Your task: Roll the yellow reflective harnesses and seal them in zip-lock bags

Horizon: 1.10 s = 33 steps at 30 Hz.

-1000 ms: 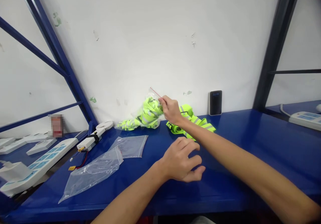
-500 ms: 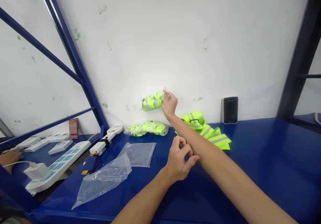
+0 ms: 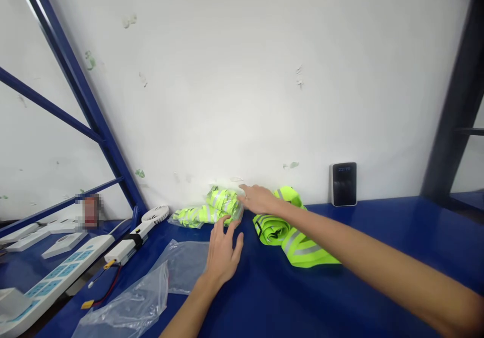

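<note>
A clear bag of neon-yellow reflective straps (image 3: 222, 200) lies against the wall, resting on a second bag of reflective straps (image 3: 194, 216). At its right end is my right hand (image 3: 259, 199), with the index finger stretched out apart from the thumb. Close in front of the bags, my left hand (image 3: 224, 247) has its fingers spread, and the fingertips reach the bag's lower edge. Unbagged reflective straps (image 3: 274, 229) are partly rolled behind my right forearm, with one loose end (image 3: 308, 252) on the blue table (image 3: 272, 302).
Two empty clear zip bags (image 3: 185, 267) (image 3: 128, 302) lie at front left. Beside them are a small white fan (image 3: 157, 214), a wired white pack (image 3: 123, 247) and a power strip (image 3: 56, 280). A black-faced clock (image 3: 344, 184) stands by the wall. Blue frame bars (image 3: 102, 126) rise left.
The bag of reflective straps came down from mid-air onto the other bag, my right hand lowering with it. My left hand moved left and forward, its curled fingers opening. The view shifted.
</note>
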{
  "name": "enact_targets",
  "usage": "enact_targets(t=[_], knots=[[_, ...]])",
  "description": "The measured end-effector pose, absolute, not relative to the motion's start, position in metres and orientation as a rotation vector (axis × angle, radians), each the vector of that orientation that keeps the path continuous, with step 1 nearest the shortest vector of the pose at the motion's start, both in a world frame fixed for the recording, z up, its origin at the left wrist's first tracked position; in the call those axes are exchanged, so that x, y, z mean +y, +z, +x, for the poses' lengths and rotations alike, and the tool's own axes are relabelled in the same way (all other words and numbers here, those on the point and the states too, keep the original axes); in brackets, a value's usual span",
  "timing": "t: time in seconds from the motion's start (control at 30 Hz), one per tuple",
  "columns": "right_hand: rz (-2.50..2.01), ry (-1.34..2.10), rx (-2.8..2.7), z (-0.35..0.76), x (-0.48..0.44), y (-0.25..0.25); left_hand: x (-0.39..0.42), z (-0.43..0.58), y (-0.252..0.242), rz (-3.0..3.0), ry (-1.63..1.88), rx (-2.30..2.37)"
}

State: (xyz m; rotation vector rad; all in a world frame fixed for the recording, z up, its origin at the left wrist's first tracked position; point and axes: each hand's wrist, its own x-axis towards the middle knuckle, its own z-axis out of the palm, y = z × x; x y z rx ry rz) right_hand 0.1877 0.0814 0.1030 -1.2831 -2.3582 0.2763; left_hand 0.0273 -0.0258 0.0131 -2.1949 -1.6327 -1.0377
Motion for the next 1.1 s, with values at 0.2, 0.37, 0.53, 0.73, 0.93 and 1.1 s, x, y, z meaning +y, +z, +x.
enact_targets(t=[0.2, 0.37, 0.53, 0.73, 0.93, 1.1], knots=[[-0.965, 0.097, -2.609, 0.283, 0.080, 0.116, -0.017, 0.025, 0.010, -2.256, -0.824, -1.617], [-0.758, 0.016, -2.673, 0.310, 0.056, 0.094, -0.021, 0.034, 0.018, -2.426, -0.701, -1.529], [-0.693, -0.270, -2.604, 0.317, 0.041, 0.083, -0.028, 0.039, 0.019, -2.552, -0.613, -1.503], [-0.774, -0.334, -2.660, 0.336, 0.027, 0.059, -0.032, 0.045, 0.018, -2.629, -0.643, -1.480], [-1.044, -0.277, -2.531, 0.336, 0.021, 0.036, -0.033, 0.056, 0.020, -2.645, -0.784, -1.415], [-1.247, -0.217, -2.337, 0.321, 0.055, 0.047, -0.002, 0.076, 0.006, -2.683, -1.042, -1.530]])
